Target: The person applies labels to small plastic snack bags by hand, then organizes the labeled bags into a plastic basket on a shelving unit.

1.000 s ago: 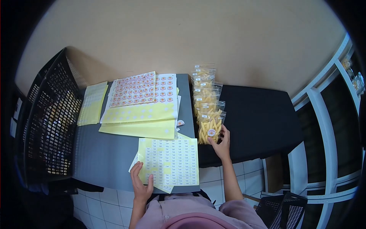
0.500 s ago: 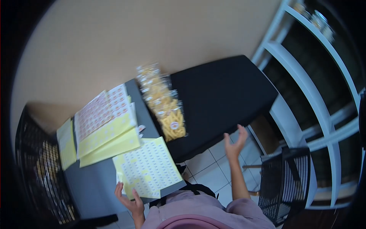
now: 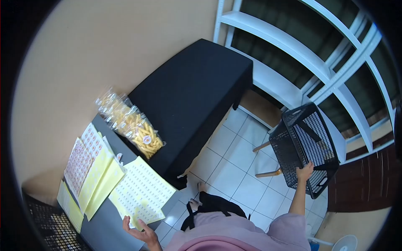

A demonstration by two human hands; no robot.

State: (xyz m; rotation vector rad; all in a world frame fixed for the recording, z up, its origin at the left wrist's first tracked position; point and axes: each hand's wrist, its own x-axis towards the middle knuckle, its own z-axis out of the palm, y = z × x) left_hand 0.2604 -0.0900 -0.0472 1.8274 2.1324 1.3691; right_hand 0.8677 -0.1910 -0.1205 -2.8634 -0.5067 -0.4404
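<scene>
Basket [image 3: 289,151], one, touching right hand [image 3: 305,172] (left hand [image 3: 142,232] beside several label sheets [image 3: 144,188]).

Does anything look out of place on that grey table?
Only mild untidiness: the yellow-and-white paper label sheets overlap askew on the grey table, and a small white printed paper scrap lies loose nearby. I see nothing spilled.
</scene>
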